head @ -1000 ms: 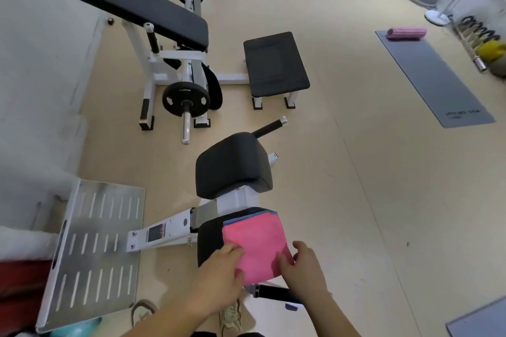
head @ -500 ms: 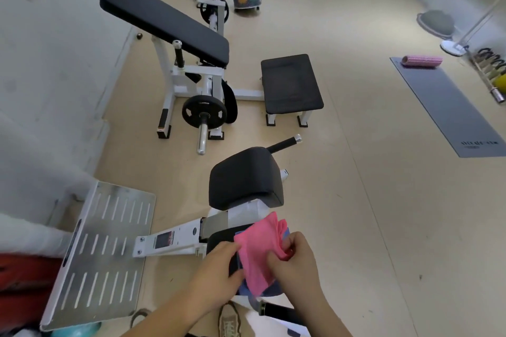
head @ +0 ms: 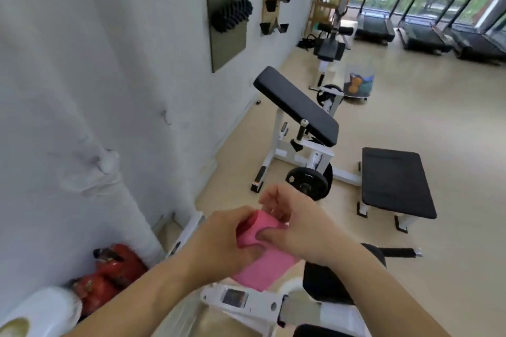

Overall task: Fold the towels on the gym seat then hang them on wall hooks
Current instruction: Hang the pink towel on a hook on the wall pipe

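Pink towel, soft folded cloth, pinched by curled fingers of left hand and right hand

Both hands have lifted the pink towel off the seat, the view swinging toward the wall.

pink towel, folded, held aloft, upper edge curled

Bare left hand, bare right hand; both forearms bare as far as bottom frame edge.
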`<state>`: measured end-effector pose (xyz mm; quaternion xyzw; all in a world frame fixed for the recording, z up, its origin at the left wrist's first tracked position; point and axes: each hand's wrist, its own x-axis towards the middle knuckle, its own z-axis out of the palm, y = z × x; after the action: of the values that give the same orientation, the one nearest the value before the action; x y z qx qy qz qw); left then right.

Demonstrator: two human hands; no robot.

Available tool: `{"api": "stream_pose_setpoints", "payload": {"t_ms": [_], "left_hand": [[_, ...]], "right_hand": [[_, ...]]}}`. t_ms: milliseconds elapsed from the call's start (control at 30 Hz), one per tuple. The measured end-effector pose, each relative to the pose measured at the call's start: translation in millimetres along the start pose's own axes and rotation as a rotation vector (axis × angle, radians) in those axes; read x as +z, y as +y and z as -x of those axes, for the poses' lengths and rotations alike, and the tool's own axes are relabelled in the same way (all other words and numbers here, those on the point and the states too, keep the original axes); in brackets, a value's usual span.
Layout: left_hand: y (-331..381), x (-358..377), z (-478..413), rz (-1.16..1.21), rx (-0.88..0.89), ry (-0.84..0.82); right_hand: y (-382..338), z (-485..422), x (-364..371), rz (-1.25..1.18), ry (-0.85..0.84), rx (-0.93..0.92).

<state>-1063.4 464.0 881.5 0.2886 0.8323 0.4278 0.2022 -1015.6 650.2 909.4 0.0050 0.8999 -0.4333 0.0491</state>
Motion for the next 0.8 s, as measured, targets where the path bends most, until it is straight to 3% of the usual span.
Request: {"api": "stream_pose_setpoints", "payload": {"t_ms": [67, 233, 467, 800], "left_hand": [[-12, -52, 3, 0.035, -0.072, 0.13], [-22, -174, 13, 0.172, -0.14, 0.385], [-9, -287, -13, 0.214, -0.095, 0.531], [31, -372, -141, -0.064, -0.024, 0.76]], "right_hand": [[-33, -43, 11, -0.002, -0.004, -0.046], [-101, -136, 21, 0.053, -0.236, -0.087], [-171, -242, -13, -0.129, -0.147, -0.16], [-225, -396, -112, -0.231, -0.117, -0.348]]}}
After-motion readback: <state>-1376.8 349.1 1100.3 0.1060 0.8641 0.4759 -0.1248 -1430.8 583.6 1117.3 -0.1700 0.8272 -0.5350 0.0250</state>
